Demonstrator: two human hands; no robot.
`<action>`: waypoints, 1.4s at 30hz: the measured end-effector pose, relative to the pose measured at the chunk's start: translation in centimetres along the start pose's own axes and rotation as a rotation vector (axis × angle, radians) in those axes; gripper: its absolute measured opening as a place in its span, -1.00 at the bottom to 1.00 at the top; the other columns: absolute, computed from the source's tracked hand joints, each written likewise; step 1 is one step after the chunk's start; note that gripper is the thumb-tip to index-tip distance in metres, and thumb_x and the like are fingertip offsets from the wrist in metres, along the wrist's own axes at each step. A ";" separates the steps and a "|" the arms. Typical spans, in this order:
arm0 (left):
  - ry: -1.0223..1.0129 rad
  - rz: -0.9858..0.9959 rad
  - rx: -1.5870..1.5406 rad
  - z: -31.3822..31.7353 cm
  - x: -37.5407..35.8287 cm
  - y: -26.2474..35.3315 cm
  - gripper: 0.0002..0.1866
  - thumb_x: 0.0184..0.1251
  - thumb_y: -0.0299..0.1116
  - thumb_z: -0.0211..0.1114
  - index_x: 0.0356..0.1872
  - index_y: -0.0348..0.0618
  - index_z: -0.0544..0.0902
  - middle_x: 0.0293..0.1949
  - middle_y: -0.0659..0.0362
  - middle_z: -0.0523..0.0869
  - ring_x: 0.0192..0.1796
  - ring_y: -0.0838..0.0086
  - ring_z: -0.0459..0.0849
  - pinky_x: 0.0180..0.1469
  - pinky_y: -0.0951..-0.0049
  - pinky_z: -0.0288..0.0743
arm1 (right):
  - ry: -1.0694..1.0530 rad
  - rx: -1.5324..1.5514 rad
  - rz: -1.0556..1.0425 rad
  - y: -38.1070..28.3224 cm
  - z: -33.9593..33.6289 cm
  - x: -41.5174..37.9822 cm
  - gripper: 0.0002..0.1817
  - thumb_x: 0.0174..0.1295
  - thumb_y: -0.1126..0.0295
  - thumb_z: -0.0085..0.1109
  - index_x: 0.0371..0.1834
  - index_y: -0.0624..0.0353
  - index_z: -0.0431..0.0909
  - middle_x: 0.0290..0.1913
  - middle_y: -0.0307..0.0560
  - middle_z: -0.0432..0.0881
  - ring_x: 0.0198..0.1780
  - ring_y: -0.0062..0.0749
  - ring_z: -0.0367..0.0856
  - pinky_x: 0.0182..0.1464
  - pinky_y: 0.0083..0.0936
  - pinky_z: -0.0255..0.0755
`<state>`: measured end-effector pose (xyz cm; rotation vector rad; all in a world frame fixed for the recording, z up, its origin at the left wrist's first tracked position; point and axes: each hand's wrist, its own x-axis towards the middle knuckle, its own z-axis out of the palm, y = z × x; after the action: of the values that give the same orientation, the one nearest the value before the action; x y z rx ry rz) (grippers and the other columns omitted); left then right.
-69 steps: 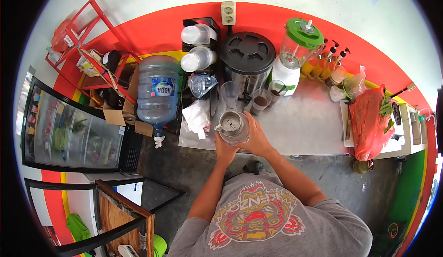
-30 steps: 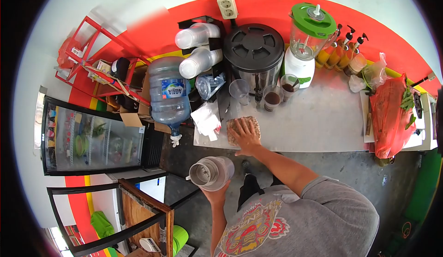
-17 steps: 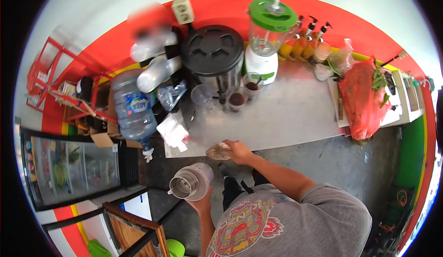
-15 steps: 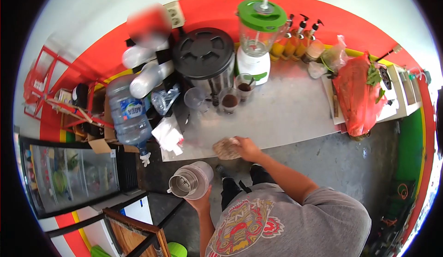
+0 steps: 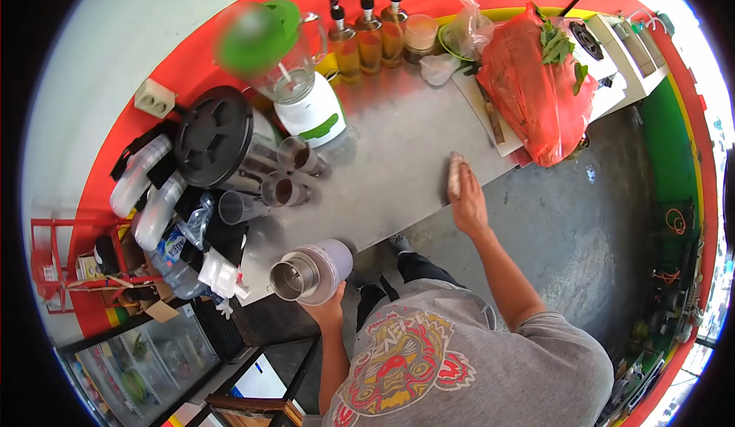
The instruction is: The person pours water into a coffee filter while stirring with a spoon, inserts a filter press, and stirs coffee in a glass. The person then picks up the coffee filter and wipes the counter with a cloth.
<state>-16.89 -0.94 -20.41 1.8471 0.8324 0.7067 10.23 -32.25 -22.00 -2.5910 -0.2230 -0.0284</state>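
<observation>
My left hand (image 5: 329, 312) is closed round a pale plastic container (image 5: 338, 261), held in front of the table's near edge. A metal cup (image 5: 295, 275) with a small handle sits at its mouth. On the steel tabletop (image 5: 390, 143), near its front edge, my right hand (image 5: 470, 206) presses a folded, mottled cloth (image 5: 455, 174). To the left on the table stand a clear cup (image 5: 239, 208) and two cups with dark brown contents, a nearer cup (image 5: 285, 191) and a farther cup (image 5: 302, 157).
A green-lidded blender (image 5: 310, 109) stands behind the cups, beside a black-lidded dispenser (image 5: 218, 136). Pump bottles (image 5: 369, 40) line the wall. At the right lie a red plastic bag (image 5: 528, 82) and a knife (image 5: 492, 117). A glass-fronted fridge (image 5: 145, 366) is at lower left.
My right hand has slid the cloth rightward along the table. The view has turned right, and my left hand still holds the container with the metal cup.
</observation>
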 end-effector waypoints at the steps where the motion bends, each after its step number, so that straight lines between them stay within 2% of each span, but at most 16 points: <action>1: -0.003 0.003 0.001 0.6 0.1 0.2 0.26 -0.13 -0.44 0.81 0.60 -0.35 0.12 0.52 -0.07 0.41 0.55 0.15 0.41 0.64 0.08 0.18 | 0.028 -0.188 -0.109 0.7 1.4 -0.4 -0.30 0.51 0.21 0.19 0.69 0.06 0.29 0.66 0.43 0.22 0.65 0.37 0.23 0.61 0.12 0.20; 2: -0.035 -0.014 0.003 1.1 0.3 0.4 0.26 -0.11 -0.42 0.81 0.61 -0.34 0.12 0.53 -0.06 0.40 0.55 0.15 0.41 0.64 0.07 0.18 | -0.080 -0.207 -0.080 0.9 2.2 -0.6 -0.30 0.52 0.13 0.16 0.67 0.09 0.31 0.77 0.36 -0.03 0.75 0.39 -0.07 0.72 0.20 -0.11; 6: -0.052 -0.004 -0.100 2.3 0.9 3.3 0.26 -0.08 -0.38 0.81 0.61 -0.32 0.10 0.55 -0.06 0.38 0.56 0.15 0.41 0.65 0.06 0.18 | 0.033 -0.260 0.031 -0.6 5.0 0.6 -0.31 0.52 0.07 0.14 0.66 0.09 0.35 0.77 0.37 -0.02 0.77 0.37 -0.10 0.72 0.23 -0.16; 9: 0.030 -0.029 -0.120 2.1 0.6 3.8 0.27 -0.08 -0.37 0.82 0.62 -0.32 0.10 0.56 -0.06 0.37 0.58 0.14 0.39 0.66 0.05 0.17 | 0.093 -0.288 0.013 -1.8 6.6 2.9 -0.33 0.54 0.08 0.11 0.65 0.10 0.36 0.77 0.37 -0.03 0.77 0.37 -0.09 0.72 0.21 -0.14; 12: 0.117 -0.093 -0.012 0.7 -0.5 3.5 0.29 -0.10 -0.38 0.82 0.63 -0.33 0.08 0.56 -0.06 0.37 0.58 0.13 0.40 0.66 0.06 0.17 | 0.039 -0.258 -0.084 -3.1 8.3 7.3 -0.30 0.58 0.04 0.04 0.70 0.07 0.29 0.79 0.32 -0.07 0.78 0.35 -0.14 0.73 0.18 -0.18; 15: 0.183 -0.165 0.026 -0.7 -1.9 2.8 0.31 -0.11 -0.47 0.79 0.66 -0.30 0.06 0.57 -0.04 0.37 0.58 0.11 0.40 0.66 0.06 0.19 | 0.024 -0.236 -0.173 -5.5 10.7 11.9 -0.31 0.58 0.02 0.02 0.69 0.07 0.31 0.79 0.31 -0.04 0.77 0.35 -0.12 0.73 0.16 -0.16; 19: 0.225 -0.150 -0.005 -3.1 -3.5 1.0 0.32 -0.13 -0.53 0.80 0.66 -0.27 0.05 0.59 -0.03 0.34 0.58 0.17 0.40 0.66 0.03 0.23 | -0.014 -0.192 -0.239 -9.6 13.4 15.4 -0.34 0.60 0.02 0.00 0.68 0.03 0.35 0.79 0.25 0.00 0.77 0.33 -0.10 0.73 0.16 -0.14; 21: 0.362 -0.230 -0.142 -3.0 -4.5 2.1 0.34 -0.12 -0.56 0.77 0.69 -0.25 0.01 0.60 -0.03 0.32 0.59 0.15 0.39 0.66 0.01 0.25 | -0.032 -0.098 -0.370 -11.5 14.6 15.2 -0.40 0.59 0.03 0.04 0.61 -0.03 0.44 0.80 0.14 0.01 0.77 0.28 -0.08 0.74 0.13 -0.15; 25: 0.348 -0.222 -0.165 -3.2 -4.7 1.8 0.34 -0.13 -0.58 0.75 0.69 -0.25 0.00 0.61 -0.04 0.33 0.59 0.13 0.39 0.67 -0.01 0.25 | -0.160 -0.081 -0.518 -14.3 15.4 11.7 -0.42 0.61 0.05 0.02 0.62 -0.08 0.42 0.79 0.12 0.05 0.77 0.29 -0.08 0.74 0.17 -0.16; 27: 0.281 -0.109 -0.009 -2.6 -3.8 1.4 0.23 -0.07 -0.66 0.65 0.68 -0.22 0.09 0.55 -0.01 0.43 0.56 0.10 0.45 0.66 -0.01 0.28 | -0.178 -0.046 -0.582 -14.7 15.3 8.7 -0.43 0.61 0.04 0.02 0.62 -0.10 0.42 0.79 0.12 0.07 0.77 0.30 -0.07 0.74 0.19 -0.16; 32: 0.190 0.001 -0.075 0.1 -0.9 0.9 0.19 -0.02 -0.62 0.65 0.67 -0.26 0.11 0.58 -0.03 0.42 0.56 0.14 0.47 0.64 0.03 0.28 | -0.311 -0.085 -0.772 -12.1 10.9 4.2 -0.40 0.59 -0.01 0.02 0.63 -0.11 0.42 0.79 0.12 0.07 0.78 0.29 -0.06 0.74 0.19 -0.13; 35: 0.095 0.078 -0.067 1.6 1.1 1.6 0.13 0.04 -0.62 0.62 0.66 -0.30 0.13 0.56 -0.01 0.44 0.53 0.18 0.49 0.63 0.07 0.28 | -0.244 -0.112 -0.695 -7.9 10.7 5.2 -0.40 0.58 0.03 0.06 0.63 -0.08 0.42 0.79 0.13 0.07 0.78 0.28 -0.06 0.73 0.20 -0.13; 37: 0.022 -0.016 -0.241 2.6 2.0 2.7 0.23 -0.04 -0.50 0.76 0.64 -0.34 0.10 0.55 -0.06 0.42 0.54 0.18 0.47 0.64 0.08 0.25 | -0.180 -0.180 -0.613 -4.8 9.1 6.6 -0.39 0.58 0.05 0.06 0.64 -0.06 0.40 0.79 0.12 0.06 0.78 0.26 -0.06 0.73 0.21 -0.14; 39: -0.008 -0.037 -0.274 3.0 2.4 2.4 0.23 -0.03 -0.53 0.74 0.65 -0.32 0.08 0.56 -0.05 0.40 0.54 0.21 0.45 0.63 0.10 0.25 | -0.119 -0.242 -0.533 -2.0 7.1 7.0 -0.38 0.58 0.07 0.07 0.65 -0.05 0.38 0.80 0.11 0.05 0.79 0.25 -0.07 0.73 0.21 -0.15; 41: -0.031 -0.041 -0.326 3.3 2.8 1.7 0.21 -0.03 -0.59 0.71 0.65 -0.32 0.09 0.58 -0.05 0.37 0.56 0.20 0.42 0.64 0.11 0.25 | -0.097 -0.243 -0.297 0.1 5.0 6.9 -0.37 0.60 0.09 0.04 0.69 -0.04 0.32 0.80 0.20 -0.01 0.79 0.30 -0.11 0.74 0.22 -0.20; 42: -0.029 -0.045 -0.328 3.4 2.8 2.0 0.21 -0.03 -0.59 0.71 0.65 -0.32 0.09 0.58 -0.05 0.37 0.56 0.20 0.42 0.64 0.11 0.25 | -0.099 -0.246 -0.299 0.4 4.7 6.1 -0.37 0.60 0.09 0.04 0.69 -0.04 0.32 0.80 0.20 -0.01 0.79 0.30 -0.11 0.74 0.22 -0.20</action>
<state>-12.16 -1.15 -19.59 1.5367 0.6912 0.7384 16.25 -29.24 -25.83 -2.7810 -0.6801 -0.0370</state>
